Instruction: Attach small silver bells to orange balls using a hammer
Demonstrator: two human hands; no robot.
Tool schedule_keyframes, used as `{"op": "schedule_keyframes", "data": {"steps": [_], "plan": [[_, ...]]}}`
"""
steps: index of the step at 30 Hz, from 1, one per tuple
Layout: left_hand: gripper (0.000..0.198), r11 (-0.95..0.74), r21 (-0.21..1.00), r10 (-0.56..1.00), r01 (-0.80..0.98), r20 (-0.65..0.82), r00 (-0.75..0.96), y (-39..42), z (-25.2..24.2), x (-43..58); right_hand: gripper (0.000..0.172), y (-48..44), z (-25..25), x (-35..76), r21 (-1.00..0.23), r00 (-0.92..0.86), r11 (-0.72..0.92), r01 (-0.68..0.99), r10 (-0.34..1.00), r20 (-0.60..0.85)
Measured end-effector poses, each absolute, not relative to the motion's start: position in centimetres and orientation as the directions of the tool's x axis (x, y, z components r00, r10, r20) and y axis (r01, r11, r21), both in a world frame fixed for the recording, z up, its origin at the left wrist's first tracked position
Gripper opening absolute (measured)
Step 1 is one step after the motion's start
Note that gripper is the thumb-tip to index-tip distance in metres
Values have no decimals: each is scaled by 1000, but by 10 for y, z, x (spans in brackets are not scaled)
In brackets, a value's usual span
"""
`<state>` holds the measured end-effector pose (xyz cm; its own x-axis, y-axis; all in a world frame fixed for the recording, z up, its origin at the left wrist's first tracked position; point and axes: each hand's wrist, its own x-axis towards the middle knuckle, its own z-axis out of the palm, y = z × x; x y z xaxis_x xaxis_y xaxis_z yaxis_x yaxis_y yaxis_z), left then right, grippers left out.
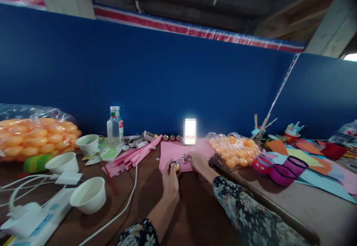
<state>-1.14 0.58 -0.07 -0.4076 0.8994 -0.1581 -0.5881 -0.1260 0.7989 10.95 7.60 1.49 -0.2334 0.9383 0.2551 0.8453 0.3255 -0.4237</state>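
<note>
My right grip (198, 163) pinched the silver bead cluster (184, 159) just right of the shiny ball (177, 166) my left grip (170, 177) held.

On my feed, I have the left hand (170, 173) with its fingers curled inward; the left forearm (162, 211) slants up from below. The right hand (198, 162) is near it but apart, its fingers pinched together.

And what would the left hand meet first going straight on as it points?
Across the flat pink paper, probably the row of shiny metallic balls at its far edge, though depth is unclear.
</note>
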Motion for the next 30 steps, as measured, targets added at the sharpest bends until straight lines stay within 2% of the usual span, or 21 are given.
{"op": "schedule_keyframes", "data": {"steps": [4, 10, 15, 18, 21, 26, 30], "plan": [[35, -132, 806, 897, -578, -151, -416, 4, 0, -11, 14, 78, 15, 111, -443, -215, 323, 836, 936, 277], [37, -135, 850, 940, -509, -52, -337, 0, 2, -11, 13, 63, 30, 113, -535, -167, 343, 772, 922, 350], [47, -155, 927, 961, -341, 62, -270, -5, 6, -6, 13, 24, 32, 128, -647, -238, 441, 622, 894, 381], [47, -175, 951, 969, -255, 121, -214, -8, 6, -3, 10, 2, 26, 138, -778, -243, 456, 433, 890, 386], [45, -155, 968, 981, -198, 127, -144, -11, 4, -2, 8, -11, 21, 143, -856, -223, 396, 333, 915, 336], [46, -114, 952, 993, -285, 111, -26, -12, 2, -1, 11, -15, 18, 143, -971, -202, 206, 118, 963, 179], [42, -118, 965, 993, -232, 118, -15, -12, 1, -1, 18, -15, 12, 145, -994, -214, 25, -107, 976, 47]]}}
